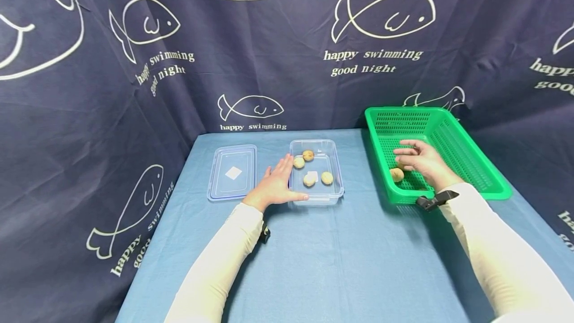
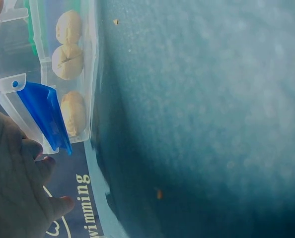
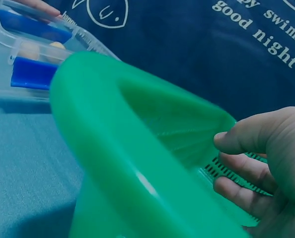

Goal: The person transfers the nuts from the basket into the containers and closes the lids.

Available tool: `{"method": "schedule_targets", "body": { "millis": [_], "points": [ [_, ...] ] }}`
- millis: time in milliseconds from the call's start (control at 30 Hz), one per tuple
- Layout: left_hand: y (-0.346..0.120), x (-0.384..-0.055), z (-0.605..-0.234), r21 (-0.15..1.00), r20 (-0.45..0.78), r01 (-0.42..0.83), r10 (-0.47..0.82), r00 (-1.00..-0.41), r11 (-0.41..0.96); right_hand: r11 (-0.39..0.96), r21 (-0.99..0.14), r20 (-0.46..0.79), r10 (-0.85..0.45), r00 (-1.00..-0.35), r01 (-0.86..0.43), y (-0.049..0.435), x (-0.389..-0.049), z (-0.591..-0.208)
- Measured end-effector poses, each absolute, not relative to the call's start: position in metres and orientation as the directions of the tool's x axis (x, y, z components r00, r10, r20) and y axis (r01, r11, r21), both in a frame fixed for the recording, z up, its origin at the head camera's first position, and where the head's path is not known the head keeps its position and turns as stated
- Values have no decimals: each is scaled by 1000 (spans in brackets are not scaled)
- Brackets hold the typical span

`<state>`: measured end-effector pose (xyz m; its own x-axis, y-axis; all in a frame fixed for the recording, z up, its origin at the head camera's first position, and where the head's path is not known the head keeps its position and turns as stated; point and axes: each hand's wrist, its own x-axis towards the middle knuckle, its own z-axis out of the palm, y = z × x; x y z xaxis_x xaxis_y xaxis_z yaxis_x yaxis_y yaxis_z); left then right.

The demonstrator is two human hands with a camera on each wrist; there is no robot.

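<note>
My left hand (image 1: 275,186), fingers straight and thumb spread, rests along the left side of a clear plastic box (image 1: 338,193). In the left wrist view its fingers lie beside a blue clip (image 2: 45,114) of the box. Several tan walnuts (image 1: 327,178) sit apart inside the box, two close together at its far left. My right hand (image 1: 423,162) reaches into a green basket (image 1: 484,153), fingers loosely bent. A walnut (image 1: 396,175) lies just below those fingers, and another is partly hidden under them. No walnut shows between the fingertips in the right wrist view.
A clear lid (image 1: 219,188) with a blue edge lies flat left of the box. The blue tablecloth (image 1: 341,258) stretches between the arms. A dark curtain (image 1: 287,64) with fish prints hangs behind the table. Small crumbs (image 2: 159,194) dot the cloth near the left wrist.
</note>
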<state>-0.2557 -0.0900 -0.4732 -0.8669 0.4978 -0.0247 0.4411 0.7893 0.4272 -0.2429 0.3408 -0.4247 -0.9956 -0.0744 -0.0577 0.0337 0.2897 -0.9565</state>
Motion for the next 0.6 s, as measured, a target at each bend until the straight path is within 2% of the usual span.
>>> {"method": "schedule_targets", "body": {
  "millis": [200,600],
  "points": [
    [-90,-256,-473,430,-22,441,497,-867,788,417,-906,-112,-67,-991,74,340,-246,-426],
    [-89,-253,-470,427,-26,434,491,-871,793,473,-875,-185,-143,-972,97,344,-251,-433]
  ]
}}
